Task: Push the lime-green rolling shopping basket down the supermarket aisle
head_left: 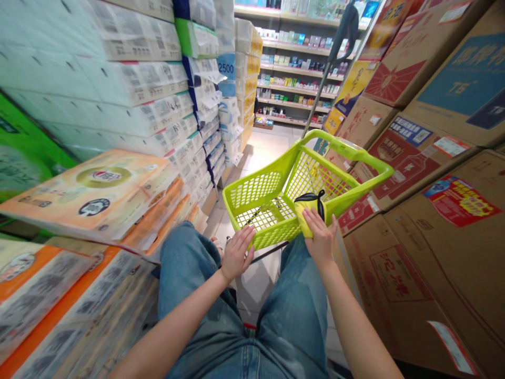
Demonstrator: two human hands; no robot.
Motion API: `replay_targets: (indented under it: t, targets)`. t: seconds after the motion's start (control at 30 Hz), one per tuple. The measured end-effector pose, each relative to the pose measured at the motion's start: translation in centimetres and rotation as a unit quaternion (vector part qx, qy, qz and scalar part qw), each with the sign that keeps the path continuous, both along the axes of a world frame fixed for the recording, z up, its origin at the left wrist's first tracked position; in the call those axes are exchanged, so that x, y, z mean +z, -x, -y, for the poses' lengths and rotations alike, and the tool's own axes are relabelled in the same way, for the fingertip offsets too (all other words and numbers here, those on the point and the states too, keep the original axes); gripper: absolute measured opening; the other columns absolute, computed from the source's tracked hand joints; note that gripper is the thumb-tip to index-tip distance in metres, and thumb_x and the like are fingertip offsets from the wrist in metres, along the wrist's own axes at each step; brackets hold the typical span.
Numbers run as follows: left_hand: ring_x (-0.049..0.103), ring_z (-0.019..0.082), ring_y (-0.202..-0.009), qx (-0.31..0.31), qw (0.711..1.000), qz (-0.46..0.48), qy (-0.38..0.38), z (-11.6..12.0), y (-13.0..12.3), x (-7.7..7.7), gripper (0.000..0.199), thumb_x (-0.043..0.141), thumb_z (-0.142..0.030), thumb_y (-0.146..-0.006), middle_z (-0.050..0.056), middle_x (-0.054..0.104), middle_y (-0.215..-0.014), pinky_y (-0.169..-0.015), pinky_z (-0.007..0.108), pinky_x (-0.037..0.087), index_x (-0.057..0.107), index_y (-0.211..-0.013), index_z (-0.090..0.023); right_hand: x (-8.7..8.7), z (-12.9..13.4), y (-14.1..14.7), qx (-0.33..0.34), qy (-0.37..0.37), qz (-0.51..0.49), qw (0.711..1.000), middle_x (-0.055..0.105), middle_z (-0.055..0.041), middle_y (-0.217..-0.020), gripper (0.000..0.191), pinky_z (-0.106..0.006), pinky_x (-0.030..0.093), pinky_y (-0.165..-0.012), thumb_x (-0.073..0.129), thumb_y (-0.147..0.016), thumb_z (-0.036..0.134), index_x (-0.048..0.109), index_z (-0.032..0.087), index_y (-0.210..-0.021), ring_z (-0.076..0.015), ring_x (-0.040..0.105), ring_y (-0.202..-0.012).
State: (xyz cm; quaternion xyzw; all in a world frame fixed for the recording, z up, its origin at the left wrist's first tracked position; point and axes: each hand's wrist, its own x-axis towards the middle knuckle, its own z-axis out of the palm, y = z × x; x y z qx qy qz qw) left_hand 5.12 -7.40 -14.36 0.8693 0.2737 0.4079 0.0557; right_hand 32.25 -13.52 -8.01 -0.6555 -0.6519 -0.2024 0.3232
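Observation:
A lime-green plastic shopping basket with lattice walls and a long looped handle stands in front of my knees. My left hand grips its near left corner, fingers over the rim and thumb lower down. Against the near wall, farther right, my right hand presses a folded yellow cloth with black edging and a black loop. Its fingers lie over the cloth and hide part of it. Inside, the basket's visible floor shows only lattice.
Stacked white paper packs and an orange pack line the left. Cardboard cartons rise close on the right. A grey pole with a dark handle leans behind the basket. Shelves of small boxes stand beyond the tiled aisle.

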Motion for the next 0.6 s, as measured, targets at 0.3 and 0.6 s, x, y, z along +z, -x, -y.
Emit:
replay_targets:
  t: [0.3, 0.6]
  targets:
    - [0.037, 0.027, -0.145, 0.004, 1.000, 0.001, -0.002, 0.1, -0.1, -0.2, 0.059, 0.044, -0.017, -0.094, 0.014, 0.049, -0.148, -0.115, 0.051, 0.039, 0.032, -0.151, -0.018, -0.6, 1.3, 8.9, 0.117, 0.052, 0.000, 0.992, 0.059, -0.0044, -0.142, 0.068, -0.044, 0.007, -0.125, 0.042, -0.079, 0.001, 0.048, 0.022, -0.143, -0.0186, 0.048, -0.138]
    - [0.036, 0.026, -0.145, 0.005, 1.000, -0.005, -0.006, -0.1, 0.1, 0.0, 0.059, 0.046, -0.017, -0.094, 0.014, 0.049, -0.148, -0.115, 0.050, 0.038, 0.033, -0.151, -0.017, 0.3, 0.3, 3.2, 0.094, 0.061, 0.005, 0.994, 0.061, -0.0006, -0.139, 0.064, -0.048, 0.004, -0.124, 0.042, -0.082, 0.003, 0.052, 0.029, -0.140, -0.0203, 0.055, -0.132]
